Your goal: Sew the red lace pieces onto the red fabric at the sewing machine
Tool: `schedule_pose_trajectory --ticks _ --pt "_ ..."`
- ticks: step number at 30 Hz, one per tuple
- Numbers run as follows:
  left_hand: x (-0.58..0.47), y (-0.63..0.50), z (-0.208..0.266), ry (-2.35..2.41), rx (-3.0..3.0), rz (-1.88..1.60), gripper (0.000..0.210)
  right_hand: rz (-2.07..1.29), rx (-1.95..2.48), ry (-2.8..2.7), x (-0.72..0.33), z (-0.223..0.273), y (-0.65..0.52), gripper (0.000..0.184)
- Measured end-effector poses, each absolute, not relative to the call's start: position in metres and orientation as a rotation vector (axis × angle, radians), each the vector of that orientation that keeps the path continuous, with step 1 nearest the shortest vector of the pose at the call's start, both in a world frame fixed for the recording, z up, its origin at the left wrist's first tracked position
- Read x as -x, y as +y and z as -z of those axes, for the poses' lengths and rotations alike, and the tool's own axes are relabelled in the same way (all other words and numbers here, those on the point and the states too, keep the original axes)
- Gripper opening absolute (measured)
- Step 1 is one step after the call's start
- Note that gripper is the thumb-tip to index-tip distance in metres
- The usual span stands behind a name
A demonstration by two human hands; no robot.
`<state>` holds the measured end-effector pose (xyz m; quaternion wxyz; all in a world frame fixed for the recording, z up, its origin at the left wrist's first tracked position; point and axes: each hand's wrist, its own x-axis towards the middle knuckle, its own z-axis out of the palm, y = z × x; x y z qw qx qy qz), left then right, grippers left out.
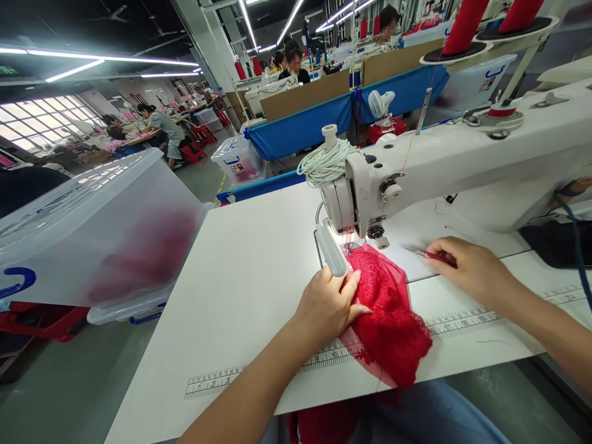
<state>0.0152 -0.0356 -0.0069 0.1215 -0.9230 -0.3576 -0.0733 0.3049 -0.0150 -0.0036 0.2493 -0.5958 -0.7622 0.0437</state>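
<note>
Red lace fabric (386, 308) with a sheer mesh edge lies under the needle area of a white sewing machine (439, 154) and drapes toward the table's front edge. My left hand (329, 305) holds the fabric's left side close to the presser foot (349, 246); its fingertips are partly hidden behind a grey-white attachment (331, 250). To the right of the fabric, my right hand (467, 268) is closed around red-handled thread snips (435, 256), held just above the table. Their pale tip is blurred and points left.
The white table (245, 277) has a printed ruler (217, 381) along its front. Translucent bins (115, 222) stand at the left. Bundled pale cord (328, 161) hangs on the machine head. Red thread cones (465, 28) rise at upper right. Other people work farther back.
</note>
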Motion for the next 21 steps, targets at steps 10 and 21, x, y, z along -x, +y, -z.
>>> schedule_pose_trajectory --ticks 10,21 --pt "-0.014 -0.035 0.006 -1.027 2.689 0.208 0.067 -0.621 1.878 -2.229 -0.220 -0.028 0.003 0.014" --pt "-0.014 -0.036 0.008 -1.020 2.686 0.249 0.069 -0.617 1.938 -2.278 -0.206 -0.023 0.007 0.018"
